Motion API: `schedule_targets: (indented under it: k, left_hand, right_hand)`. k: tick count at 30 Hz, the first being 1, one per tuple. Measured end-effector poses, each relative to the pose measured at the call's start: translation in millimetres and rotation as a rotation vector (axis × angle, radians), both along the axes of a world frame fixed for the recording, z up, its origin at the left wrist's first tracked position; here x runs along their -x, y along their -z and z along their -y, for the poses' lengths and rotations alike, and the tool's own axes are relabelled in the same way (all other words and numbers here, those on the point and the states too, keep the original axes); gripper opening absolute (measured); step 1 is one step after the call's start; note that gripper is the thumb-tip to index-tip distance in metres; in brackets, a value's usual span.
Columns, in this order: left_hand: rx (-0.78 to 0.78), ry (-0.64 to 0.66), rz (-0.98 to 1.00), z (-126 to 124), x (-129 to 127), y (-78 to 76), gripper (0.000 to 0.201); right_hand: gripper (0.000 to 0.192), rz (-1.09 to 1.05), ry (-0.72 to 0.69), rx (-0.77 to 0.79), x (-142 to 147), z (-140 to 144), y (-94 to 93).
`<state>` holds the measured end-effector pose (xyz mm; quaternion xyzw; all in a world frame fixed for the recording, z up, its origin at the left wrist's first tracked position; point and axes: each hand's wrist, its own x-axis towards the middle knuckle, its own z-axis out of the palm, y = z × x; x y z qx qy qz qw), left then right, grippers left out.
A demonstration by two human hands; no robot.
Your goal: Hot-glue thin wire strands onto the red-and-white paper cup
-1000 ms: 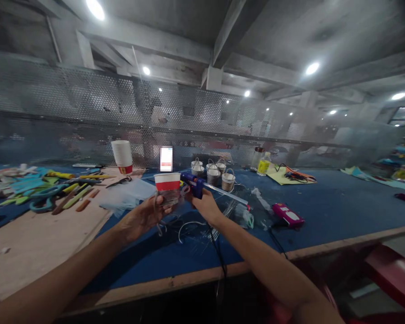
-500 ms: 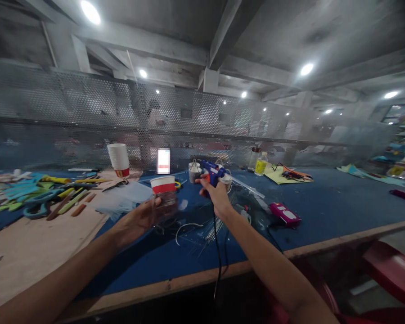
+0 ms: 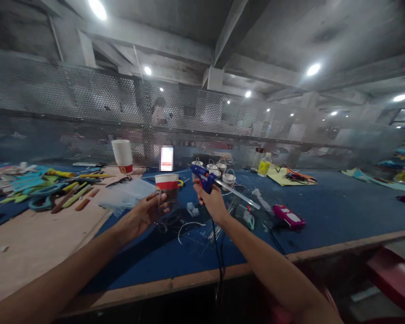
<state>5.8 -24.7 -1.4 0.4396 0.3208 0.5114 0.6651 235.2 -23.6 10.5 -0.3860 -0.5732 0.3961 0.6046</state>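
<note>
My left hand (image 3: 145, 216) is wrapped around the paper cup (image 3: 166, 189), white with a red band near the rim, holding it upright above the blue bench (image 3: 324, 211). My right hand (image 3: 212, 202) is clenched on the grip of the blue glue gun (image 3: 202, 176), nozzle pointing left toward the cup but apart from it, a clear glue stick (image 3: 238, 194) jutting out the back and its black cord (image 3: 218, 252) dropping over the bench edge. The cup looks light and thin-walled, so I judge it would crush under a hard squeeze; the lower wall, where my fingers sit now, is the safe place to hold. The lower half of the cup looks darker, maybe clear or wrapped, I can't quite tell through the blur. The gun is stiff plastic, best held by the handle, well away from the tip. Behind it stand small bucket-like cups (image 3: 222, 173); a stack of paper cups (image 3: 122, 155) sits to the left, a pink device (image 3: 288, 217) to the right.
</note>
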Motion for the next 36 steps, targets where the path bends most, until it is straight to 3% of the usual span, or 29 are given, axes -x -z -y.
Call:
schedule_targets:
  k: [9, 15, 20, 29, 36]
  left_hand:
    - [-0.111, -0.19, -0.108, -15, 10, 4.2, 0.05]
    - [-0.157, -0.299, -0.167, -10, 6, -3.6, 0.053]
    - [-0.16, -0.315, -0.21, -8, 7, -6.2, 0.049]
    - [-0.183, -0.349, -0.249, -15, 11, 1.7, 0.048]
    - [-0.213, -0.391, -0.309, -6, 7, -7.8, 0.046]
  right_hand:
    - [0.035, 0.208, -0.198, -0.127, 2, 24, 2.4]
    - [0.038, 0.374, -0.156, -0.216, -1, 26, -3.5]
    - [0.037, 0.453, -0.126, -0.253, -1, 27, -7.0]
    - [0.036, 0.516, -0.102, -0.3, -1, 30, -10.0]
    - [0.036, 0.541, -0.11, -0.347, -2, 28, -7.0]
